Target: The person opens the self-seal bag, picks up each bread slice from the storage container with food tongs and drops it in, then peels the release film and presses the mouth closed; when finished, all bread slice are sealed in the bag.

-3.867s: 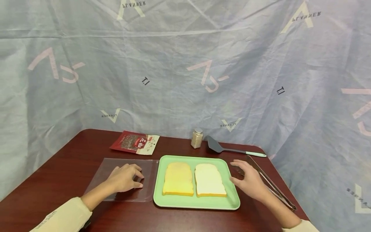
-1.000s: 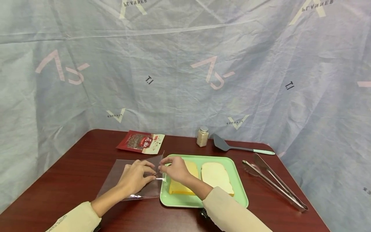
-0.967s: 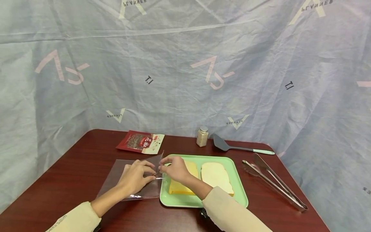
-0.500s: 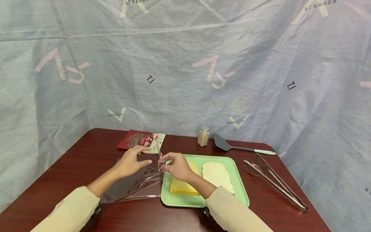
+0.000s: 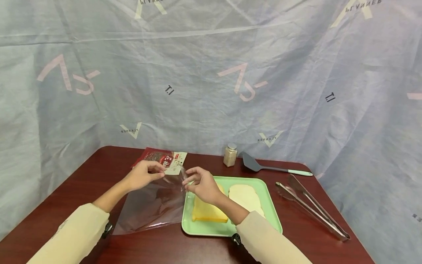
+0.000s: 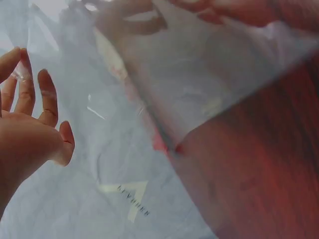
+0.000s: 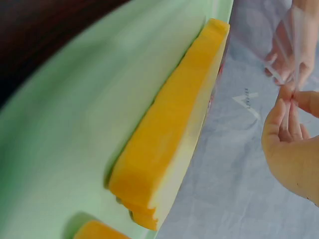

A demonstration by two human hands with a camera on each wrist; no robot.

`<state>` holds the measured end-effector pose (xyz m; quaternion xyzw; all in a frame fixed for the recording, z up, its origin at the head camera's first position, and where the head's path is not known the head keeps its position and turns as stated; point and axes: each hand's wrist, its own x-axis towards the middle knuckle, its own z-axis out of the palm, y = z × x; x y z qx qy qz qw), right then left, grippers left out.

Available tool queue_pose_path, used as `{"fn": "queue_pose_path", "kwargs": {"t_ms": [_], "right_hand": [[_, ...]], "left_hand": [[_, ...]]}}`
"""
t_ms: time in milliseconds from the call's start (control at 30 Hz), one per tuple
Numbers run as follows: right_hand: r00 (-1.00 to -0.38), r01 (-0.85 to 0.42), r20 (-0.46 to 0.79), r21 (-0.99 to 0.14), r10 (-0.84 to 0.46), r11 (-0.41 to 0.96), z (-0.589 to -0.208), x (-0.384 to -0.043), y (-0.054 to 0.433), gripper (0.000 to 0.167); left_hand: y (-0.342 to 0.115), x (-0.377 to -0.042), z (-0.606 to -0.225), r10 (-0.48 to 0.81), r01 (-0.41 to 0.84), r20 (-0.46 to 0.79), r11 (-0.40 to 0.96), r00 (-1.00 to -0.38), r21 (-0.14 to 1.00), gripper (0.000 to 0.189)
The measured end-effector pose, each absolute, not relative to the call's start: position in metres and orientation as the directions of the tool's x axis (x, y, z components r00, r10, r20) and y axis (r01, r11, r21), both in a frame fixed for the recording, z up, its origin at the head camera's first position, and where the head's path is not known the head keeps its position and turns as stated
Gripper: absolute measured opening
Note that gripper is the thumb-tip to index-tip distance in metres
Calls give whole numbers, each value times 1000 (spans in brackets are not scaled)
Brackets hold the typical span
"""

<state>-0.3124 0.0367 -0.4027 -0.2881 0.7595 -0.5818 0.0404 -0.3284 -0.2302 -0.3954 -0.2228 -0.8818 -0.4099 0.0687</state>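
Note:
A clear plastic bag is partly raised off the table, spread between both hands left of the green tray. My left hand pinches its upper edge between thumb and fingers, in front of the red pouch. Over the tray's left edge, my right hand pinches the bag's other side; the right wrist view shows film gathered at these fingertips. On the green tray lie a yellowish bread slice, partly under the right hand, and a white bread slice, partly behind the right forearm.
A red seasoning pouch lies behind the bag. At the back stand a small glass jar and, lying beside it, a grey spatula with a pale handle. Metal tongs lie right of the tray. A cloth hangs behind the table.
From beside the tray, my right hand has come over to the bag's edge. My left hand has moved up and left from it, and the bag is now lifted and spread.

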Motion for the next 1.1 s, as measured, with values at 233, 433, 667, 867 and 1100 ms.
{"fn": "queue_pose_path", "kwargs": {"t_ms": [233,433,667,867,1100], "right_hand": [[-817,-469,373,-874,-440,131,-354,-296,23,27],[-809,-578,518,-785,-276,221,-342,-298,14,17],[-909,-274,192,-944,-371,182,-352,-272,38,27],[-861,28,-155,-965,-484,260,-373,-264,50,41],[-868,65,-184,-963,-462,262,-401,-274,52,19]], "left_hand": [[-248,-302,-352,205,475,452,607,-868,637,6],[-250,-264,-325,76,559,712,678,-699,477,18],[-219,-214,-357,213,646,810,722,-547,247,21],[-194,-193,-386,318,644,780,752,-539,138,22],[-185,-179,-408,409,643,684,757,-604,115,28]]}}
